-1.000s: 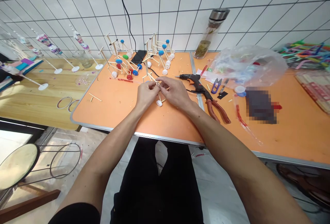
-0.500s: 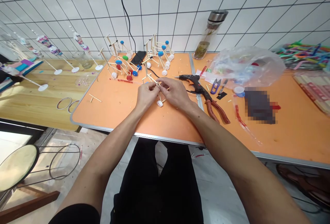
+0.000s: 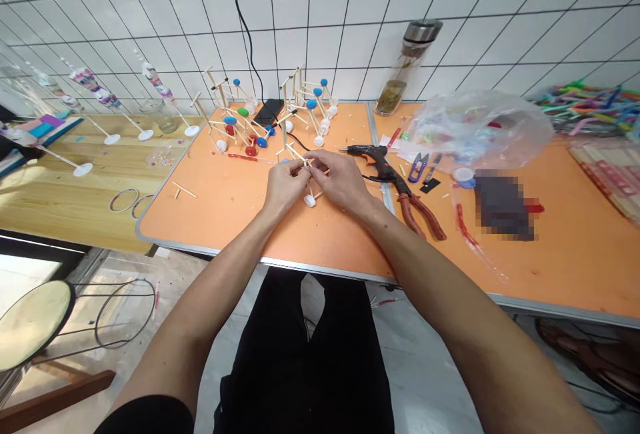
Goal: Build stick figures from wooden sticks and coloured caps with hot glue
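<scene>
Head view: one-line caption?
Left hand and right hand hold a stick frame over an orange table, beside a glue gun and pliers.

Your view bright, sharp throughout, nothing out of focus. Light soft, even; faint shadows under your hands (image 3: 285, 187) on orange table (image 3: 210, 221). Warm glare on wooden table (image 3: 75, 214) left of orange table. White wall tiles (image 3: 320, 21) bow toward frame edges. Pixelated blur patch (image 3: 503, 206) on right of orange table.

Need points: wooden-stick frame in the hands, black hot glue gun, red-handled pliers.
Wooden-stick frame with white plastic cap foot (image 3: 310, 201), head view, point on the cap.
Black hot glue gun (image 3: 373, 152), head view, point on the body.
Red-handled pliers (image 3: 430, 221), head view, point on the right grip.
</scene>
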`<action>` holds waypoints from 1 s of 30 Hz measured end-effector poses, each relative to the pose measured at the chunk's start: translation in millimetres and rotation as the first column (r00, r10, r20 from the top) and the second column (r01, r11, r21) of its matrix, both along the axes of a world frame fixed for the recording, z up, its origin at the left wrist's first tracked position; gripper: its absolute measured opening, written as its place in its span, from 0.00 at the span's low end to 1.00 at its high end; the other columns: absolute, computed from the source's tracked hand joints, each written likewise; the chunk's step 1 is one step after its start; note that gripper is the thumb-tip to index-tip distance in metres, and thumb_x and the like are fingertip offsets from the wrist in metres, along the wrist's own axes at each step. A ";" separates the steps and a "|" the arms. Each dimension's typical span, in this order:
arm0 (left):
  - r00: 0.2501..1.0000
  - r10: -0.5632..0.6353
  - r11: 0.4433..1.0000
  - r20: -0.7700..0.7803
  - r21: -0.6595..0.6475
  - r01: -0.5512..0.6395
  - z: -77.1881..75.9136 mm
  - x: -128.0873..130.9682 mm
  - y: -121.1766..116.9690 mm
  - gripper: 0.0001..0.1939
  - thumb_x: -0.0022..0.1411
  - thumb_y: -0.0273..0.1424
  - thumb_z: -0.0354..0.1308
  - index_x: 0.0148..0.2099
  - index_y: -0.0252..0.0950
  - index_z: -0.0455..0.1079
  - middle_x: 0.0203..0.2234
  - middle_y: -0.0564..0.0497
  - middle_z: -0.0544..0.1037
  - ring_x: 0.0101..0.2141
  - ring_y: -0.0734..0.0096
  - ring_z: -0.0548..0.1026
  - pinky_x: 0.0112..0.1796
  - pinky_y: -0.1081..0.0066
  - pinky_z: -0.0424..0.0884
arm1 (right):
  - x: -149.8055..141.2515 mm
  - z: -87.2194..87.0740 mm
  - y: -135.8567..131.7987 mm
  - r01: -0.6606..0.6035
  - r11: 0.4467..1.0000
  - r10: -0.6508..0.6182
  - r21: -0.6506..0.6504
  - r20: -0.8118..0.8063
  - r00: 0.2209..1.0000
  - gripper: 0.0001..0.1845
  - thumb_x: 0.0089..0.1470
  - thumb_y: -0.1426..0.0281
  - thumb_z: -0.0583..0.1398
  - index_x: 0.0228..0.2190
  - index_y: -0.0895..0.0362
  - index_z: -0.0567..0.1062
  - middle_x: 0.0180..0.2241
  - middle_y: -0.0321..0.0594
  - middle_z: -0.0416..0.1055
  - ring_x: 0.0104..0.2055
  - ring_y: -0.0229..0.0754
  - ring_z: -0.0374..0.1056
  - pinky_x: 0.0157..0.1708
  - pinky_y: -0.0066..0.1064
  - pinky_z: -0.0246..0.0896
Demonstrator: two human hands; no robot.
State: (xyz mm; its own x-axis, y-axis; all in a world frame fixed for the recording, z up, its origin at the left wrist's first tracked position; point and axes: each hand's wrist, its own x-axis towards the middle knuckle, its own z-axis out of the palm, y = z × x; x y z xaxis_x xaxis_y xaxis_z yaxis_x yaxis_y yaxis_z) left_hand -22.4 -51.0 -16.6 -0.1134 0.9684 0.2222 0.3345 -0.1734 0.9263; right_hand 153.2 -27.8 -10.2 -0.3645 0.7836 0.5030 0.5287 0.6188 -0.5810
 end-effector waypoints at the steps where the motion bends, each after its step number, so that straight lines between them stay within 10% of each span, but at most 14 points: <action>1: 1.000 -0.002 1.000 -0.001 0.002 0.002 -0.1 0.0 -0.1 0.10 0.69 0.35 0.66 0.38 0.37 0.85 0.25 0.53 0.80 0.29 0.67 0.77 0.33 0.71 0.70 | 0.0 0.3 -0.2 -0.001 1.000 0.001 -0.003 -0.004 1.000 0.21 0.69 0.71 0.62 0.57 0.52 0.90 0.47 0.45 0.91 0.49 0.57 0.87 0.51 0.44 0.75; 30: 0.998 -0.036 0.999 0.059 -0.017 0.037 2.1 -0.1 -2.8 0.14 0.64 0.24 0.58 0.38 0.38 0.87 0.27 0.52 0.81 0.29 0.66 0.81 0.36 0.70 0.77 | -0.2 2.0 -0.5 0.020 0.999 -0.022 -0.047 -0.054 0.998 0.18 0.69 0.71 0.65 0.55 0.49 0.90 0.46 0.41 0.92 0.49 0.55 0.87 0.54 0.44 0.77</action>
